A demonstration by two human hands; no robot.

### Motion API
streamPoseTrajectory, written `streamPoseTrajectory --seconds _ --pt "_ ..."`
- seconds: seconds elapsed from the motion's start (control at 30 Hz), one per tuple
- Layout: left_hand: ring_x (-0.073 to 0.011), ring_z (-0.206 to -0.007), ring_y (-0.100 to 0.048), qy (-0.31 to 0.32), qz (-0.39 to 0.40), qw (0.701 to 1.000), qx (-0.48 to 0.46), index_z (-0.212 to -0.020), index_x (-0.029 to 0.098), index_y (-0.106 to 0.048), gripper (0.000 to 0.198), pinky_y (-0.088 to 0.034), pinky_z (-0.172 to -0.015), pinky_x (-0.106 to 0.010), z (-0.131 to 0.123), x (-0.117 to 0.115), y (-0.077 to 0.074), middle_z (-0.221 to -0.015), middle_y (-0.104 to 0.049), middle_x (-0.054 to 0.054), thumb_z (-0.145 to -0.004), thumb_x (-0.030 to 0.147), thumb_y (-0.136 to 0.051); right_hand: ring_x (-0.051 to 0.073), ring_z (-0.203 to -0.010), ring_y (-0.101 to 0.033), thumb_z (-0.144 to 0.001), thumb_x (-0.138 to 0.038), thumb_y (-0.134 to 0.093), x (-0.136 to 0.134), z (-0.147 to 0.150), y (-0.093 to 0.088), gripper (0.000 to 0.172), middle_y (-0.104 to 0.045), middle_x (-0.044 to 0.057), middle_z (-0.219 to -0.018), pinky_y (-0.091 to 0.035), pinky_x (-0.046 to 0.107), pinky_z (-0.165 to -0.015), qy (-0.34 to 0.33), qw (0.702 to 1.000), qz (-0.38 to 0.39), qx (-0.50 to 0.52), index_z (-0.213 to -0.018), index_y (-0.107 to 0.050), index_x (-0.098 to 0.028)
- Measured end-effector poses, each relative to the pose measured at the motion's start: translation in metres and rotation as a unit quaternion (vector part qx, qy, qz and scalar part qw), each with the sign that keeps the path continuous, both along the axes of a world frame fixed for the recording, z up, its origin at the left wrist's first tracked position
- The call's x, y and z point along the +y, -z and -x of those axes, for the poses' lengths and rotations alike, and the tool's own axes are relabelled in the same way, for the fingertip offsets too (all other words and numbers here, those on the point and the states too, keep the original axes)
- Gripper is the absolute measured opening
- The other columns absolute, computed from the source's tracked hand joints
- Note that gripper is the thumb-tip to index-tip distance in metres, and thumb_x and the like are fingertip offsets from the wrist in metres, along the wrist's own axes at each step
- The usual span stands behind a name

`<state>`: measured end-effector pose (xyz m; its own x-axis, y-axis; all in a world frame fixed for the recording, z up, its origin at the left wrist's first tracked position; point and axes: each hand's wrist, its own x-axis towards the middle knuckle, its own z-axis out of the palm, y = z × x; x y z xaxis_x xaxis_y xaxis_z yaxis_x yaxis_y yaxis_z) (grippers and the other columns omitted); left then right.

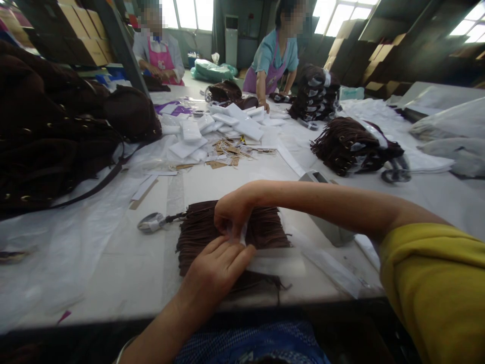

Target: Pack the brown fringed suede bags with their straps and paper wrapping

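A dark brown fringed suede bag (197, 222) lies flat on the table in front of me. My right hand (233, 210) reaches across from the right and comes down on the middle of the bag, its fingers pinched on a clear plastic strip (280, 262). Just nearer to me, my left hand (222, 260) is closed at the same strip, fingertips close to the right hand's and partly hiding them. The strip trails right over the bag's near edge. From the bag's left side sticks out a plastic-wrapped metal ring (151, 223) on a dark strap.
A grey tape dispenser (333, 230) stands under my right forearm. Beyond lie white foam pieces (227, 124), cardboard tags (227, 151) and wrapped fringed bags (352, 146). Brown bags (56, 126) heap at left. Two people in aprons (273, 60) are across the table.
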<state>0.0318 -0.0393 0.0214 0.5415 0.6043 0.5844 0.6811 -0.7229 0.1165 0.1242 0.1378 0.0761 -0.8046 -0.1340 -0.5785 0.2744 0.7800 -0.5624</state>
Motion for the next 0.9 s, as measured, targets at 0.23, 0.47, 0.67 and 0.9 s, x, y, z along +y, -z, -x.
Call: streamPoseTrajectory --seconds 0.23,0.47,0.67,0.9 --pt "-0.0203 -0.071 -0.054 -0.052 0.010 0.999 0.001 -0.097 0.015 -0.062 0.011 -0.047 -0.067 -0.035 0.000 -0.002 0.007 -0.076 -0.061 -0.003 -0.096 0.014 -0.051 0.013 -0.069 -0.057 -0.067 -0.029 -0.085 0.002 0.001 0.001 0.030 -0.067 -0.004 -0.074 -0.039 0.024 -0.063 0.007 1.000 0.004 -0.003 -0.087 -0.072 -0.012" --pt "-0.0188 -0.096 -0.060 0.042 0.059 0.997 -0.035 -0.113 0.014 -0.061 0.020 -0.049 -0.091 -0.034 0.002 0.000 0.004 -0.105 -0.067 -0.006 -0.098 0.014 -0.048 0.013 -0.070 -0.057 -0.068 -0.031 -0.084 0.010 0.000 0.006 0.028 -0.066 -0.005 -0.072 -0.039 0.023 -0.064 0.017 0.999 0.032 -0.010 -0.085 -0.071 -0.014" --pt "-0.0212 -0.084 -0.061 0.013 0.083 0.996 -0.009 -0.115 0.013 -0.061 0.027 -0.054 -0.079 -0.037 0.007 0.003 0.004 -0.095 -0.067 -0.008 -0.100 0.017 -0.039 0.014 -0.069 -0.057 -0.067 -0.035 -0.085 0.013 0.007 0.008 0.031 -0.065 -0.004 -0.071 -0.041 0.025 -0.064 0.010 0.998 0.031 -0.046 -0.085 -0.070 -0.015" --pt "-0.0183 -0.093 -0.064 0.050 0.116 0.990 -0.057 -0.111 0.018 -0.064 0.022 -0.054 -0.083 -0.029 0.015 0.004 0.004 -0.099 -0.069 -0.007 -0.099 0.018 -0.045 0.014 -0.063 -0.058 -0.061 -0.033 -0.088 0.012 0.012 0.009 0.028 -0.065 -0.004 -0.065 -0.041 0.025 -0.059 0.019 0.994 0.068 -0.083 -0.075 -0.071 -0.015"
